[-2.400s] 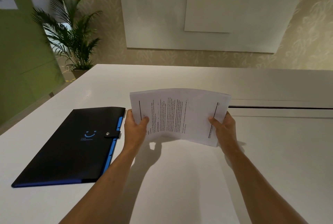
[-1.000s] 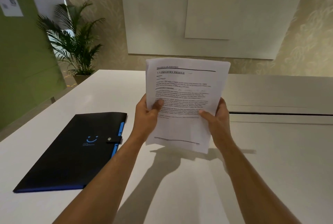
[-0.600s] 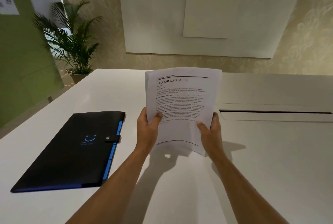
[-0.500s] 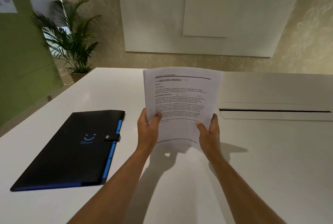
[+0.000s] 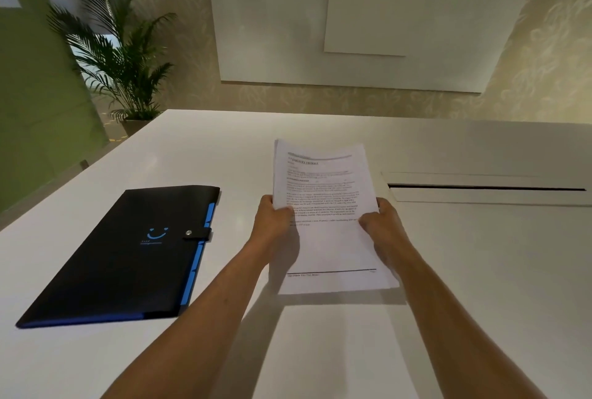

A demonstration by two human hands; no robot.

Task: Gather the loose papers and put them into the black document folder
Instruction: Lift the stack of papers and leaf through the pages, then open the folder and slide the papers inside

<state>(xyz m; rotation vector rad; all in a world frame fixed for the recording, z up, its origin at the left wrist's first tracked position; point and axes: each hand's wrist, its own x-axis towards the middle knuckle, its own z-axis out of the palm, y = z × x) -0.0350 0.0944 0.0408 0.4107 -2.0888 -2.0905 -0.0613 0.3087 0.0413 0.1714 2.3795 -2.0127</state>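
both hands grip one stack of papers (image 5: pixel 326 219) by its side edges, the left hand (image 5: pixel 275 222) closed on the left margin and the right hand (image 5: pixel 382 225) on the right, thumbs on top, likely to keep the sheets squared. the stack tilts low over the white table (image 5: pixel 480 270), its near edge close to the surface; contact is unclear. the black folder (image 5: pixel 128 254) lies flat well to the left, its snap strap (image 5: pixel 196 234) fastened, so it probably needs opening first.
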